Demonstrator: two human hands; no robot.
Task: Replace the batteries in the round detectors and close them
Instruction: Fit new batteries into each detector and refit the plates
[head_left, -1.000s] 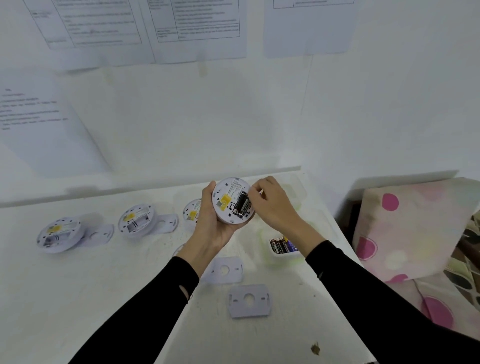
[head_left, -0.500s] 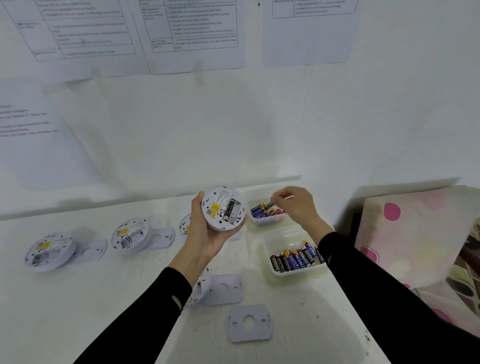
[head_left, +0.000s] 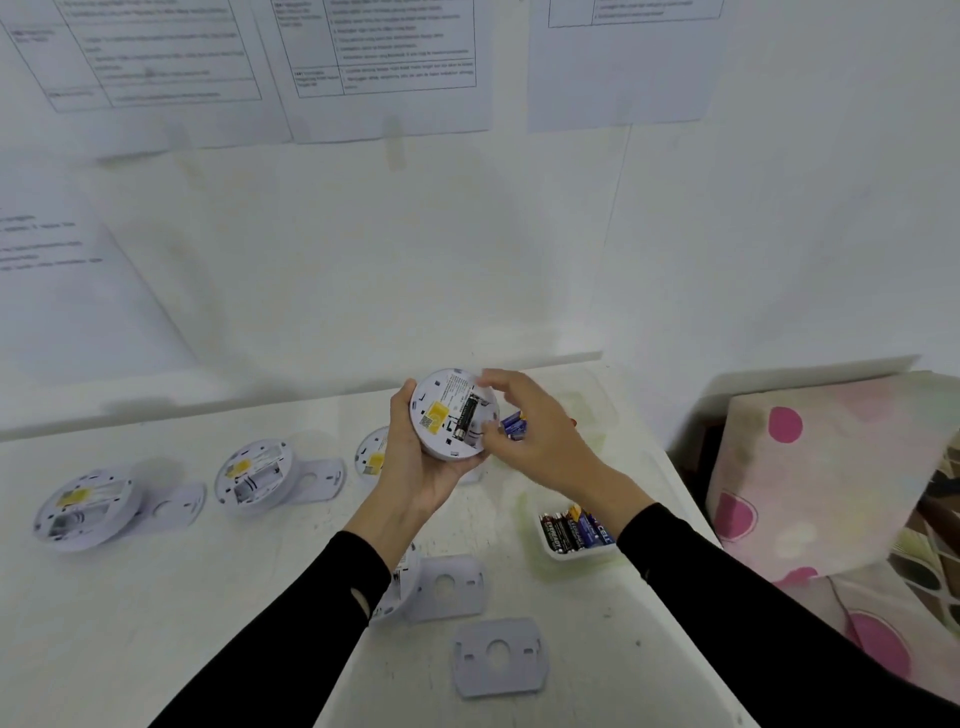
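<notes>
My left hand (head_left: 415, 467) holds a round white detector (head_left: 441, 410) above the table, its back turned to me. One dark battery (head_left: 465, 418) lies in its open compartment beside a yellow label. My right hand (head_left: 540, 436) is at the detector's right edge, thumb and fingers curled around the compartment side; whether it holds a battery is hidden. Blue batteries (head_left: 514, 423) show in the gap behind the detector. A white tray (head_left: 571, 556) of several batteries stands under my right wrist.
Three open detectors lie along the back of the table (head_left: 85, 506), (head_left: 254, 475), (head_left: 371, 454), and another (head_left: 402, 582) lies under my left forearm. Loose cover plates (head_left: 498, 656), (head_left: 449, 587) lie near the front. A spotted cushion (head_left: 831, 467) sits beyond the table's right edge.
My right hand went from the detector to the far battery tray and has come back to the detector's compartment. My left hand has kept hold of the detector.
</notes>
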